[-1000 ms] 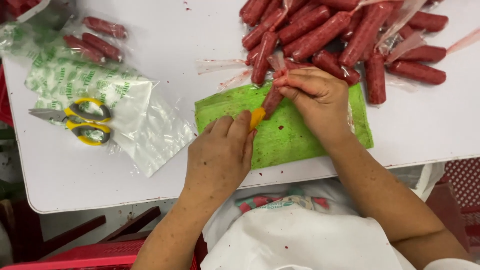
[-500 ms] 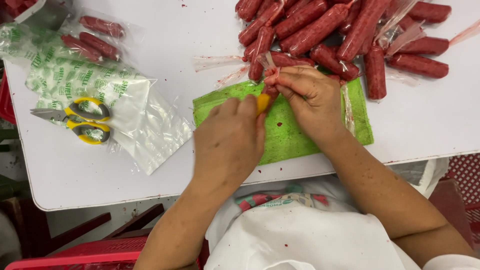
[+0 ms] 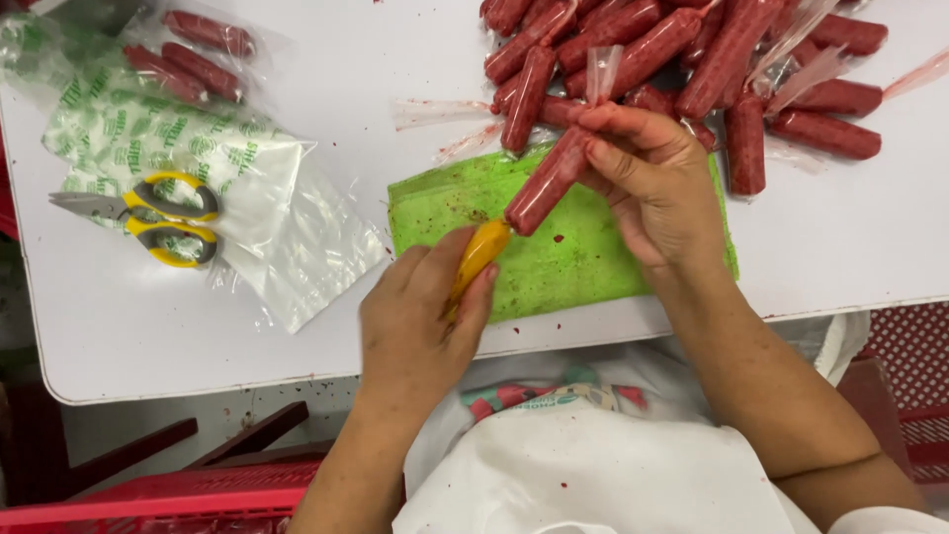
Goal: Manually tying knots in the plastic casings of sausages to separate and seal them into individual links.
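My right hand (image 3: 657,188) pinches one red sausage (image 3: 550,181) near its top end, fingers pressed on the casing, holding it slanted over the green cutting board (image 3: 583,257) at the near edge of the white table (image 3: 870,247). My left hand (image 3: 420,331) is closed around a yellow knife handle (image 3: 476,259), thumb on top; the blade tip is hidden where it meets the sausage's lower end, so I cannot tell if it touches. To do this well, I judge: keep the sausage steady, lower end over the board, cut away from the right fingers, light pressure so the casing splits, not the meat. The sausage pile (image 3: 692,59) sits at the far edge with loose clear casings (image 3: 801,59) among it. Scissors (image 3: 148,216) lie on plastic bags (image 3: 247,198) toward the left edge; bagged sausages (image 3: 188,49) at the far left corner.
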